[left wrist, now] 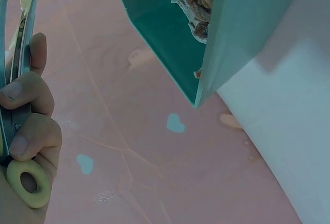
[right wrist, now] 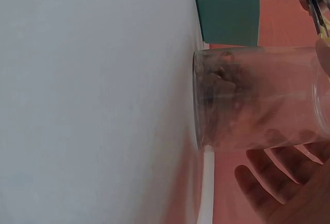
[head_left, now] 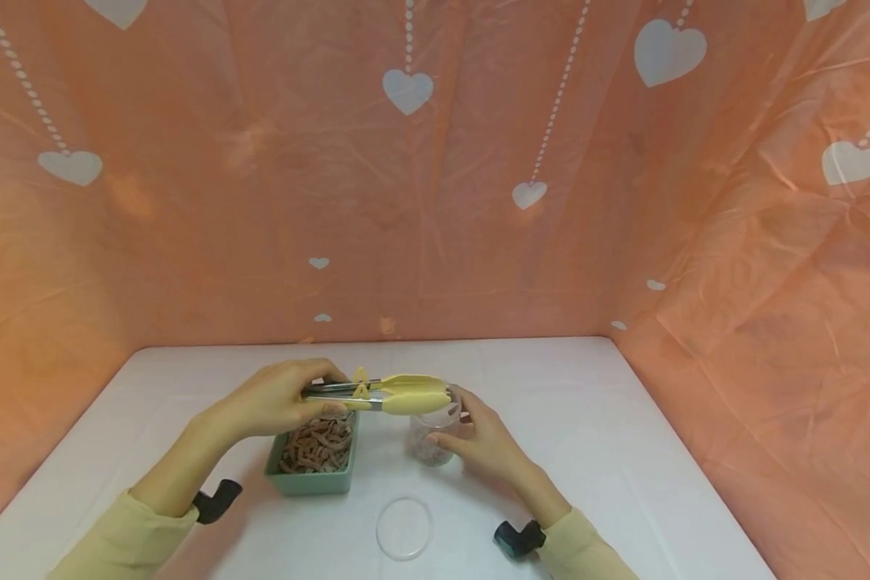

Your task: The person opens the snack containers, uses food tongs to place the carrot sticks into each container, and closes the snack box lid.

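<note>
My left hand [head_left: 279,399] [left wrist: 38,113] grips metal tongs [head_left: 413,395] [left wrist: 20,53] with yellow tips, held level above a green tub [head_left: 308,483] [left wrist: 252,22] and reaching over to the jar's mouth. Brown strip-like pieces [head_left: 315,447] fill much of the tub. Whether the tips pinch anything is hard to tell. The clear jar [head_left: 432,451] [right wrist: 268,100] stands upright on the table with brown pieces [right wrist: 221,87] at its bottom. My right hand [head_left: 489,443] [right wrist: 296,185] holds the jar from the right, thumb in front and fingers around the far side.
A clear ring-shaped lid [head_left: 403,528] lies on the white table [head_left: 551,403] in front of the jar. Orange cloth [head_left: 406,201] with pale hearts hangs behind the table and along both sides. Black straps with mounts [head_left: 217,501] sit at both wrists.
</note>
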`<state>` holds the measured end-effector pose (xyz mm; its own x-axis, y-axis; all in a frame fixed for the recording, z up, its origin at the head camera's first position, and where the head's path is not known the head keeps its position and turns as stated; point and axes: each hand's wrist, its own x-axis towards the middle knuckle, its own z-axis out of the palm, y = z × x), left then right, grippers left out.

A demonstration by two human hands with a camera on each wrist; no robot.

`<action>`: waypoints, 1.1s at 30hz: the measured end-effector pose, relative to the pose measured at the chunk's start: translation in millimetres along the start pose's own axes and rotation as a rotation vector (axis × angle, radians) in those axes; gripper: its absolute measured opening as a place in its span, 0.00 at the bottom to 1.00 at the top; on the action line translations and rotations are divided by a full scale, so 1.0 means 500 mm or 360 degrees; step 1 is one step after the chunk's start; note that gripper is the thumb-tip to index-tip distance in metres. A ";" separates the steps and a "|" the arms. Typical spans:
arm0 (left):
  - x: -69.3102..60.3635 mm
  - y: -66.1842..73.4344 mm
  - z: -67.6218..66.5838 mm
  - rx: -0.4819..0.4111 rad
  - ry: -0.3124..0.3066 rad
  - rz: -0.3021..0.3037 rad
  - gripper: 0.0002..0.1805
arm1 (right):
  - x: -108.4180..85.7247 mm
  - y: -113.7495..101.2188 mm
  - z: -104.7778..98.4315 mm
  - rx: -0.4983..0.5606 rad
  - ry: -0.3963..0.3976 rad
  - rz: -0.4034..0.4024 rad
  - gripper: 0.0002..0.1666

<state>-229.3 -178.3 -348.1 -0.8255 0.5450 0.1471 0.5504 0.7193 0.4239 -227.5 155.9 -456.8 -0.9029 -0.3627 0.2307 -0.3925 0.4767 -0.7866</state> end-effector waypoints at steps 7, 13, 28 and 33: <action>-0.002 -0.011 0.000 0.0040 0.0028 0.0007 0.20 | 0.006 0.004 0.005 -0.0012 0.0020 -0.0044 0.46; -0.017 -0.026 -0.018 0.0075 0.0072 -0.0002 0.18 | 0.011 0.004 0.010 -0.0002 0.0024 -0.0030 0.46; -0.074 -0.087 -0.068 0.0178 0.0119 -0.0114 0.18 | 0.018 0.004 0.011 0.0001 0.0060 -0.0005 0.46; -0.091 -0.112 -0.081 0.0234 0.0111 -0.0114 0.17 | 0.021 0.004 0.012 -0.0001 0.0065 -0.0031 0.46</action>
<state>-227.7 -260.7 -342.1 -0.8670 0.4626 0.1851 0.4982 0.8131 0.3010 -236.6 148.3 -459.2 -0.9015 -0.3390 0.2691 -0.4101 0.4704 -0.7814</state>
